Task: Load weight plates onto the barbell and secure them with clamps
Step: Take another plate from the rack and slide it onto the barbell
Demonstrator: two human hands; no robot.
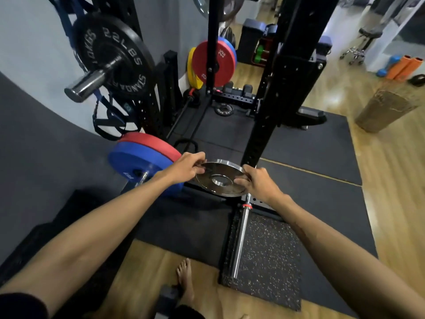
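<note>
Both hands — left hand and right hand — grip the chrome plate by opposite edges above the barbell sleeve; loading step — next, line its hole up with the sleeve end.

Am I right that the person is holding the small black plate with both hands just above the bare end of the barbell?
Not quite: the head view shows the plate is shiny silver, not black. The left hand and right hand do hold its edges above the barbell.
</note>
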